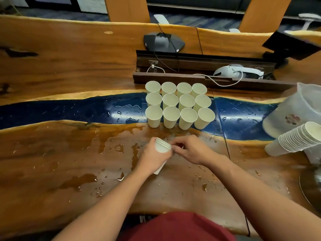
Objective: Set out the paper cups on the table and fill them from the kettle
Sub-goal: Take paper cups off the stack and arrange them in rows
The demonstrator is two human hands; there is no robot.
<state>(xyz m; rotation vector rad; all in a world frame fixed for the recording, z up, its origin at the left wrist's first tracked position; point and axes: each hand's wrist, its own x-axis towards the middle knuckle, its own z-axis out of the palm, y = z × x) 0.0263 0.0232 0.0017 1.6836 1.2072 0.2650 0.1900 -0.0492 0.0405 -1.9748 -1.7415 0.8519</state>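
Observation:
Several white paper cups (178, 105) stand upright in a tight block of three rows on the wooden table (52, 66), across its blue resin strip. My left hand (152, 159) holds a short stack of nested cups (162, 146) just in front of the block. My right hand (191, 150) pinches the rim of the top cup of that stack. A translucent plastic jug (295, 110) stands at the right edge. A long stack of nested cups (295, 140) lies on its side in front of the jug.
Puddles and drops of water (119, 145) cover the near half of the table. Behind the cups runs a dark cable tray (173, 79) with white cords and a white headset (238, 71). A black conference phone (163, 42) and a dark monitor (291, 44) sit farther back.

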